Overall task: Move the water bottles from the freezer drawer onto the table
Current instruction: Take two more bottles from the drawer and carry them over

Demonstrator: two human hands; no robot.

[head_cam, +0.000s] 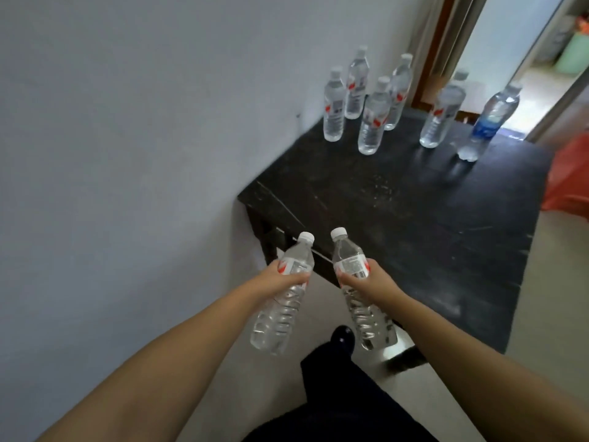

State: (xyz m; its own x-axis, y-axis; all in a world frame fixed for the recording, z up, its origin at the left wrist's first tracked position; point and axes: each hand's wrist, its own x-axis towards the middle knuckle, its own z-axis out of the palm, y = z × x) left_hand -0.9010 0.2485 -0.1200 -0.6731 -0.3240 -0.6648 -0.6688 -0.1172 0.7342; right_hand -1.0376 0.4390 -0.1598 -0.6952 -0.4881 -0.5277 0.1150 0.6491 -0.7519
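Our hands [288, 277] [371, 277] each grip a bottle [280, 301] [360, 291], caps pointing toward the bench's [414, 218] near corner ahead.

The red object [570, 173] is cut off by the right edge, unidentifiable.

You are facing a dark table [414, 224], its left edge against the wall. Six water bottles stand upright on it, all toward the far edge. Four red-labelled bottles [371, 122] cluster near the far left corner. A fifth red-labelled bottle [441, 114] stands further right, and a blue-labelled bottle [484, 126] is just beside it, nearer the right edge.
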